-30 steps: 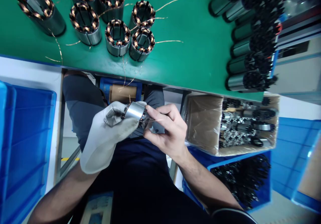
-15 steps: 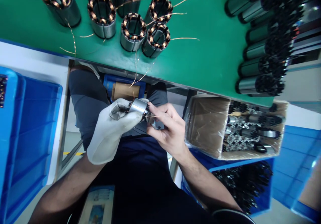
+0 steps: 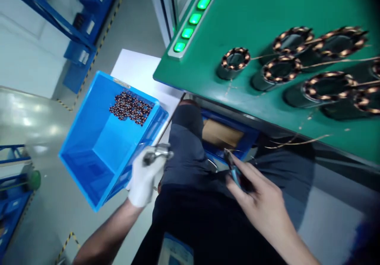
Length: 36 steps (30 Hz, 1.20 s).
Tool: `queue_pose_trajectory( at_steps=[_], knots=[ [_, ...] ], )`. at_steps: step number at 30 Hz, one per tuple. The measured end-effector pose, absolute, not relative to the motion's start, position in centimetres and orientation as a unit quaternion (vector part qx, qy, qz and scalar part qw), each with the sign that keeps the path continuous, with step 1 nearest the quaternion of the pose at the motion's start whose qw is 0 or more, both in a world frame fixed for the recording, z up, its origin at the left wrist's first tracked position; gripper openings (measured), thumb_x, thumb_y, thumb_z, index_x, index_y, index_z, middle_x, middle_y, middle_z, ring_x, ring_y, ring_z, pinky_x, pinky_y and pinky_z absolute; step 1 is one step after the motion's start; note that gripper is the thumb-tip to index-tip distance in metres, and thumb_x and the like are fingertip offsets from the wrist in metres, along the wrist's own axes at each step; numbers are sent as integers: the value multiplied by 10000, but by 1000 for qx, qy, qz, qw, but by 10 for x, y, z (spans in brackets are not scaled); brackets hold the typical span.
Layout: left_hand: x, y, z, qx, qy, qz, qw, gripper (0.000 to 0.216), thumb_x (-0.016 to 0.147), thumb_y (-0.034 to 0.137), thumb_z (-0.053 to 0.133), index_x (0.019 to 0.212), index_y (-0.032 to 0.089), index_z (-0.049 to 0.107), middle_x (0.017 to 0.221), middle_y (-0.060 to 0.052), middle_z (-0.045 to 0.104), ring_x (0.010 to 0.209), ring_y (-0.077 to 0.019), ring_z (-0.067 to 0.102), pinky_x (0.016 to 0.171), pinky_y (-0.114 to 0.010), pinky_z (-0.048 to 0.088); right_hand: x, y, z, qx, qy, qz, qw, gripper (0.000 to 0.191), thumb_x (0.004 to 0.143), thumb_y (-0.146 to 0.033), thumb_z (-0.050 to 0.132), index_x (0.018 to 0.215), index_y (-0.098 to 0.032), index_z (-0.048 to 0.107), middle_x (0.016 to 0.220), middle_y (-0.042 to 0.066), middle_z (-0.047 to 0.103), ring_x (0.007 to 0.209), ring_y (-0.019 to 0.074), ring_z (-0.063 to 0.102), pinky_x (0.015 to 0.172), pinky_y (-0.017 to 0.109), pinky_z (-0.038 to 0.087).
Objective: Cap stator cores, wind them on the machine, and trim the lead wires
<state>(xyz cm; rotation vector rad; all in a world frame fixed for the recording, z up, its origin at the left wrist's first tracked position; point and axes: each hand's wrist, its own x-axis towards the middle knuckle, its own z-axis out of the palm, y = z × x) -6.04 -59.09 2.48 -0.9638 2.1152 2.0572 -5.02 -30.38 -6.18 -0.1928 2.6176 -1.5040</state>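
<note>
My left hand (image 3: 144, 174), in a white glove, grips a small metal motor stator (image 3: 158, 151) beside the near wall of the blue crate (image 3: 118, 170); motion smears the stator. My bare right hand (image 3: 261, 194) is closed on a small pair of wire cutters (image 3: 233, 168) with dark jaws and a blue handle, held over my lap. A thin copper wire shows at the jaws; whether they grip it I cannot tell. Inside the crate, wound stators (image 3: 130, 107) stand packed together in one corner.
On the green table (image 3: 237, 16) stand several wound stators (image 3: 282, 73) with loose copper wire ends. A strip of lit green buttons (image 3: 194, 18) sits at its left edge. Under the table is a blue bin (image 3: 249, 138) with cardboard. Blue shelving (image 3: 77, 51) stands farther left.
The view has swung left, bringing the blue crate with stators into sight. My hands have parted: the left has carried the stator toward the crate, and the right stays over my lap with the cutters.
</note>
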Motion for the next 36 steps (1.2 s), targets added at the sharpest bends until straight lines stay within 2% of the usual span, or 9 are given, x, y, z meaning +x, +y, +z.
queue_pose_trajectory(
  at_steps=[4,9,14,19,24,26,30,32,36],
  knots=[
    [-72,-691,61,-238,874,423,-15,480,933,545,820,1279,213,808,1274,-102,857,1172,-296,821,1101,-435,656,-58,-286,-78,-51,881,-465,74,532,1101,-459,697,1553,-195,793,1092,78,841,831,193,784,777,288,622],
    [-128,-772,23,-232,959,161,9,278,856,416,832,1053,221,841,1249,-106,843,1215,-321,778,1164,-462,614,-60,-272,-95,-42,878,-462,123,552,1059,-564,693,1462,-215,836,1207,110,899,933,256,868,835,326,681],
    [-158,-794,-38,-227,970,57,59,105,878,309,869,943,228,851,967,-108,797,1087,-373,781,976,-493,650,-44,-276,-99,-15,871,-465,156,632,1043,-662,668,1470,-228,836,1258,125,906,1029,301,896,905,367,708],
    [-154,-793,-50,-185,981,13,53,209,1068,375,776,1133,184,832,878,-54,806,854,-233,783,849,-392,652,-21,-277,-114,55,852,-480,199,756,963,-771,698,1457,-218,847,1319,143,903,1181,362,891,1047,445,715],
    [-160,-778,-1,-82,996,20,-12,283,1082,461,720,999,213,830,709,-34,753,682,-225,749,707,-348,611,-13,-293,-108,159,797,-521,262,876,952,-826,665,1579,-228,792,1584,147,801,1527,418,742,1346,579,549],
    [-175,-758,30,-29,997,46,-61,305,1096,492,680,1081,227,832,897,-81,847,791,-270,804,777,-412,659,-19,-304,-97,172,769,-550,278,867,999,-810,628,1631,-232,761,1687,137,726,1612,410,672,1418,599,451],
    [-222,-681,83,132,975,124,-130,413,1087,571,727,1349,259,793,1451,-107,838,1367,-354,779,1199,-555,613,-38,-317,-75,138,744,-593,275,822,1050,-766,627,1675,-243,727,1640,133,765,1612,398,673,1439,620,414],
    [-246,-629,94,216,955,151,-136,376,1115,544,698,1358,273,790,1493,-68,824,1408,-309,761,1235,-516,587,-44,-319,-65,105,742,-606,265,775,1080,-740,641,1687,-264,717,1683,123,734,1653,384,633,1454,605,393],
    [-289,-545,79,314,936,148,-54,399,1042,491,785,1312,197,783,1388,-132,843,1286,-384,787,1140,-551,603,-36,-311,-53,69,738,-624,246,713,1129,-700,647,1723,-306,681,1809,101,612,1741,362,527,1490,587,311]
  ],
)
